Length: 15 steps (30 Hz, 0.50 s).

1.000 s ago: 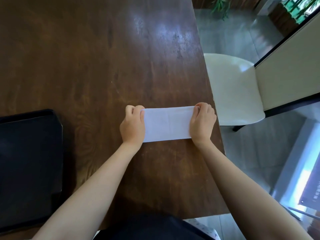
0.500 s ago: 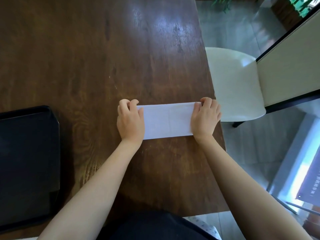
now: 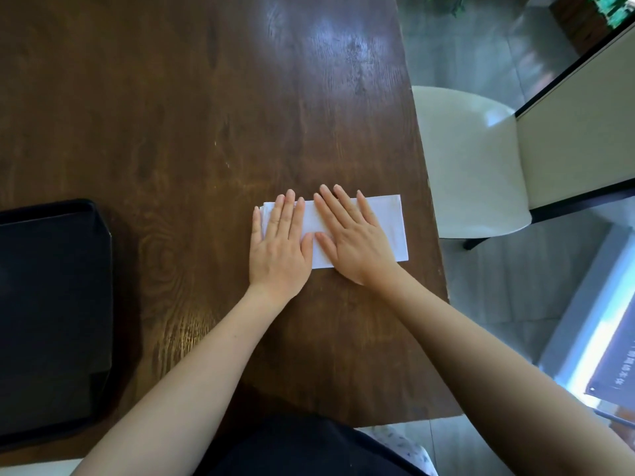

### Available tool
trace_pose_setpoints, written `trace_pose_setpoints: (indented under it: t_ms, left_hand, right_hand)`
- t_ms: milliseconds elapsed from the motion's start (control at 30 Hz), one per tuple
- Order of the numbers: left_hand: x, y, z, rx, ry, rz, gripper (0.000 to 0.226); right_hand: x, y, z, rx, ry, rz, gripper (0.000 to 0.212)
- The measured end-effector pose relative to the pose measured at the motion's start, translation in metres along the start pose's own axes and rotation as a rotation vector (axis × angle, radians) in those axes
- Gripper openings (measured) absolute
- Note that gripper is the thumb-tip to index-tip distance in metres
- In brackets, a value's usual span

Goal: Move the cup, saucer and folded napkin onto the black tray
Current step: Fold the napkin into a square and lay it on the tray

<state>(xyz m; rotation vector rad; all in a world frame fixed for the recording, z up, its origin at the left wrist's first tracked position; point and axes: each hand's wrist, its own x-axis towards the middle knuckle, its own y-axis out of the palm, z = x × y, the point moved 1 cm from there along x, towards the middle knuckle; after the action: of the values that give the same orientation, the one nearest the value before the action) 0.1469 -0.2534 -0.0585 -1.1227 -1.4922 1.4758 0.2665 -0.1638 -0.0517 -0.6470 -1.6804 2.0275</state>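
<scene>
Dark wooden table (image 3: 206, 132): fills most of your view, its right edge bordering a grey floor. Black tray (image 3: 51, 321): sits on the table at your far left, nothing on it, well apart from the napkin. White chair (image 3: 470, 159): stands just beside the table's right edge. Folded white napkin (image 3: 391, 228): a long rectangle lying flat near that right edge. Your left hand (image 3: 280, 249) and right hand (image 3: 354, 242): both spread flat, palms down, pressing side by side on the napkin, thumbs nearly touching, gripping nothing.
</scene>
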Motion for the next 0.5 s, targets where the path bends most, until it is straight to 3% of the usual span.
trace_pose_setpoints:
  t_ms: [500]
  left_hand:
    - [0.009, -0.002, 0.01, 0.016, 0.083, 0.062, 0.063]
  right_hand:
    - [-0.031, -0.01, -0.058, -0.031, 0.187, 0.026, 0.06]
